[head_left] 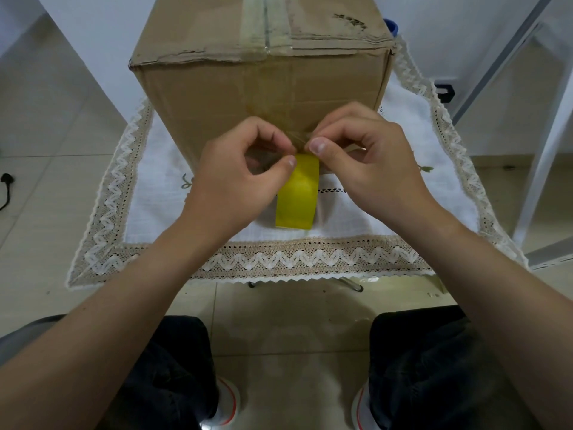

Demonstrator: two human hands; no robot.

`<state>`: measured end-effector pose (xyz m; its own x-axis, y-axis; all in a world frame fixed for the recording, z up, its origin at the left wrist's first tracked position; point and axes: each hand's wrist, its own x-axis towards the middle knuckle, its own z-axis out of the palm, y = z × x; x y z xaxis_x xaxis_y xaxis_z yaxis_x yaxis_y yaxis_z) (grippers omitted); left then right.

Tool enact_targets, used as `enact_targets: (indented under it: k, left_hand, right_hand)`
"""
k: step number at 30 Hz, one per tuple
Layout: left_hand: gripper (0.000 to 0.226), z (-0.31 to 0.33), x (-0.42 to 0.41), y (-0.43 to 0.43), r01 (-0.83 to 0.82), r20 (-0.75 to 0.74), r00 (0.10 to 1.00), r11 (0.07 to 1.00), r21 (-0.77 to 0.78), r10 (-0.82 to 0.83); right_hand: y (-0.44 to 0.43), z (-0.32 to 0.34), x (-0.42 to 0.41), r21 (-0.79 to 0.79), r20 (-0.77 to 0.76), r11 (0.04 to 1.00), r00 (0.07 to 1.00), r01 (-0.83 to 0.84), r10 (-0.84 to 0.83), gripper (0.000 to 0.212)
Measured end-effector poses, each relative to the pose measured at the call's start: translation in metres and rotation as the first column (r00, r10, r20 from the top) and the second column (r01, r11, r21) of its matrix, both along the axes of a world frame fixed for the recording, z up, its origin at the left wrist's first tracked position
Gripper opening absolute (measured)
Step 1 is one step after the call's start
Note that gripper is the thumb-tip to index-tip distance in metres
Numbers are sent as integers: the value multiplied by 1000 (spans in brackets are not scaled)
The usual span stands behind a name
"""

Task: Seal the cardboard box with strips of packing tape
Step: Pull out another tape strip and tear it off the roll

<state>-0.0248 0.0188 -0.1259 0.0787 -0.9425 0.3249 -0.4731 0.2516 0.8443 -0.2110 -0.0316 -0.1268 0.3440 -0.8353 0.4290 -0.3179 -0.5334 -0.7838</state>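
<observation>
We see the cardboard box (pixel 260 88) standing on the table (pixel 387 212), which has a lace-edged cloth over it. A tape band (pixel 263 23) runs along the box's top seam. Both hands are close together at the lower front face of the box. The left hand (pixel 238 178) has its fingers curled, thumb and forefinger pinching a clear strip of tape (pixel 302 136). The right hand (pixel 369 159) pinches the same strip from the other side. The yellow tape roll (pixel 299 193) sits edge-on just below both thumbs, and the left thumb touches its top. We can't tell whether the roll rests on the cloth or hangs.
</observation>
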Motion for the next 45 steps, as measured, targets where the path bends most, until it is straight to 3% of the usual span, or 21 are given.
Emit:
enact_targets:
  k: [7, 23, 34, 39, 45]
  left_hand:
    - [25, -3, -3, -2, 7, -94, 996, 1000, 23, -5]
    - [25, -4, -5, 0, 0, -102, 995, 1000, 0, 0]
    - [21, -11, -5, -5, -65, 5, 998, 996, -62, 66]
    - [14, -10, -6, -5, -74, 12, 997, 994, -79, 75]
    - [10, -9, -8, -5, -73, 18, 997, 995, -67, 75]
  right_hand:
    - [0, -2, 1, -2, 3, 1000, 1000, 3, -3, 12]
    - [1, -2, 2, -22, -9, 1000, 1000, -5, 5, 10]
    - [1, -1, 2, -60, -37, 998, 999, -6, 4, 10]
    - [0, -1, -1, -144, -88, 989, 995, 26, -39, 11]
    - [0, 1, -6, -360, -225, 927, 955, 102, -193, 21]
